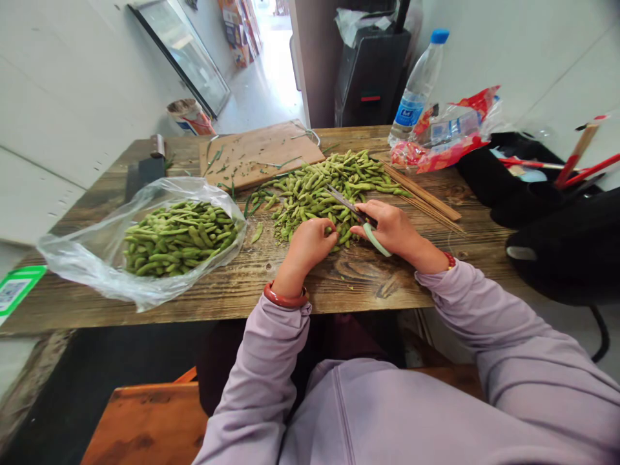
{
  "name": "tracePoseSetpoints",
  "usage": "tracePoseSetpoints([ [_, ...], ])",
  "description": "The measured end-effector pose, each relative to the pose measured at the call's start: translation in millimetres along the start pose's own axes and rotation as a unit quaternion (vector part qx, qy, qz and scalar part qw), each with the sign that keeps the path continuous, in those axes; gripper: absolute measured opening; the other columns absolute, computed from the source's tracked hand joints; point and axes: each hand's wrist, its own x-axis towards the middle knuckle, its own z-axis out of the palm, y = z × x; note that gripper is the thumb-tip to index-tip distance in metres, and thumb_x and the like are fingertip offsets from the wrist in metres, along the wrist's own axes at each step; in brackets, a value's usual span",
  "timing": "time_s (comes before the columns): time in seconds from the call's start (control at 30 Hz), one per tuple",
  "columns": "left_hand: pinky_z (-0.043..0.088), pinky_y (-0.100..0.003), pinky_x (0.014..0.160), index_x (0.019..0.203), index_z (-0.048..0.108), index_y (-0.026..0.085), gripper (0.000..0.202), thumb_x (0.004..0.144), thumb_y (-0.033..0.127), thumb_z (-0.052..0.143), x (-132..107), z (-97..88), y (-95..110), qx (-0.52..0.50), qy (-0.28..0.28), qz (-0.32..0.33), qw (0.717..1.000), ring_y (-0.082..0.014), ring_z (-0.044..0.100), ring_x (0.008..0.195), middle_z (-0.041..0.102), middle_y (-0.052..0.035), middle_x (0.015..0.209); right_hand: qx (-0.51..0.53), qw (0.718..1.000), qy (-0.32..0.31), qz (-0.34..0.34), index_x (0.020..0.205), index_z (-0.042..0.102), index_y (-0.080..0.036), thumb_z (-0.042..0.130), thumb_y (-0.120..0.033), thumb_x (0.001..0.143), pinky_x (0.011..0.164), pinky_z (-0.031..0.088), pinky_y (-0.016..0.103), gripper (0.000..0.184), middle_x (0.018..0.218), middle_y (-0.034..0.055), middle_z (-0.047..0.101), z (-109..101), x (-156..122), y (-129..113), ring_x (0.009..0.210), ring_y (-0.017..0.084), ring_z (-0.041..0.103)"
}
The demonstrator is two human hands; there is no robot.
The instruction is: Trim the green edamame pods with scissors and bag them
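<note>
A loose pile of green soybean pods (310, 184) lies on the wooden table (227, 284). My right hand (394, 227) grips a pair of scissors (376, 240) with pale green handles; their blades point forward and left over the pile, slightly parted. At the pile's near edge, my left hand (312, 244) is closed in a pinch, its fingertips close to the pods. Whatever sits between those fingers is too small to make out. To the left, a clear plastic bag (97, 274) lies spread open with many pods (181, 239) inside.
Behind the pile lies a wooden cutting board (261, 152) with green scraps; a cleaver (145, 171) is left of it. Bamboo skewers (426, 197) lie right of the pile. A water bottle (411, 103), a red plastic wrapper (450, 145) and black containers (523, 200) line the right side.
</note>
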Motion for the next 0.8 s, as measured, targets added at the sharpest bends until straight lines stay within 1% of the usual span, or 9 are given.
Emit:
tracePoseSetpoints([
  [0.1,0.038,-0.026,0.063,0.070,0.067,0.017,0.006,0.072,0.017,0.062,0,-3.5,2,-0.142,0.067,-0.032,0.987,-0.0123,0.050,0.060,0.058,0.0008,0.062,0.013,1.000,0.011,0.005,0.117,0.068,-0.019,0.070,-0.039,0.087,0.073,0.051,0.035,0.036,0.098,0.0091,0.070,1,-1,-1,0.084,0.025,0.065],
  [0.17,0.036,-0.023,0.057,0.070,0.062,0.017,0.003,0.072,0.020,0.061,-1,-7.0,3,-0.274,0.087,-0.059,0.956,-0.0095,0.045,0.056,0.052,0.0033,0.060,0.023,0.999,0.020,0.008,0.118,0.068,-0.021,0.070,-0.041,0.087,0.074,0.052,0.036,0.037,0.099,0.0092,0.070,1,-1,-1,0.085,0.026,0.066],
  [0.23,0.030,-0.020,0.050,0.071,0.057,0.018,0.006,0.070,0.022,0.062,-1,-10.1,4,-0.400,0.078,-0.098,0.908,-0.0074,0.041,0.052,0.049,0.0047,0.060,0.033,0.999,0.026,0.009,0.118,0.068,-0.021,0.070,-0.041,0.087,0.074,0.053,0.037,0.037,0.101,0.0094,0.070,1,-1,-1,0.087,0.026,0.066],
  [0.3,0.024,-0.018,0.045,0.073,0.053,0.018,0.012,0.067,0.022,0.064,-2,-12.1,5,-0.485,0.057,-0.129,0.863,-0.0056,0.039,0.049,0.053,0.0041,0.063,0.042,0.999,0.024,0.006,0.118,0.069,-0.021,0.071,-0.041,0.087,0.074,0.053,0.037,0.038,0.100,0.0093,0.070,2,-1,-1,0.087,0.026,0.067],
  [0.37,0.020,-0.018,0.043,0.078,0.055,0.018,0.016,0.066,0.020,0.065,-2,-13.2,6,-0.523,0.043,-0.137,0.840,-0.0044,0.040,0.048,0.060,0.0018,0.069,0.048,0.999,0.015,0.002,0.119,0.068,-0.020,0.072,-0.041,0.085,0.074,0.053,0.037,0.040,0.099,0.0091,0.070,1,-1,-1,0.086,0.026,0.066],
  [0.43,0.020,-0.017,0.043,0.084,0.060,0.016,0.020,0.065,0.018,0.066,-2,-13.4,7,-0.538,0.041,-0.133,0.831,-0.0038,0.040,0.049,0.063,0.0004,0.072,0.051,0.999,0.002,-0.001,0.119,0.068,-0.020,0.074,-0.041,0.084,0.074,0.053,0.037,0.041,0.098,0.0086,0.070,1,-1,-1,0.084,0.025,0.066],
  [0.53,0.022,-0.017,0.044,0.090,0.066,0.014,0.024,0.067,0.019,0.069,-2,-12.4,7,-0.546,0.042,-0.124,0.828,-0.0035,0.041,0.050,0.063,0.0004,0.071,0.056,0.998,-0.017,-0.005,0.120,0.068,-0.019,0.074,-0.040,0.084,0.073,0.052,0.036,0.042,0.096,0.0079,0.069,0,-1,-2,0.081,0.024,0.065],
  [0.7,0.025,-0.018,0.045,0.086,0.071,0.014,0.026,0.068,0.031,0.079,-3,-9.2,6,-0.525,0.019,-0.095,0.845,-0.0045,0.044,0.053,0.062,0.0009,0.068,0.063,0.997,-0.031,-0.009,0.120,0.068,-0.020,0.073,-0.040,0.084,0.073,0.052,0.035,0.042,0.097,0.0075,0.068,0,-1,-4,0.081,0.023,0.064],
  [0.8,0.025,-0.018,0.045,0.082,0.070,0.015,0.026,0.066,0.031,0.081,-2,-8.8,4,-0.531,0.034,-0.106,0.840,-0.0048,0.045,0.053,0.063,0.0006,0.068,0.066,0.998,-0.019,-0.005,0.121,0.068,-0.021,0.075,-0.041,0.083,0.074,0.052,0.036,0.043,0.098,0.0075,0.069,1,-1,-2,0.082,0.024,0.065],
])
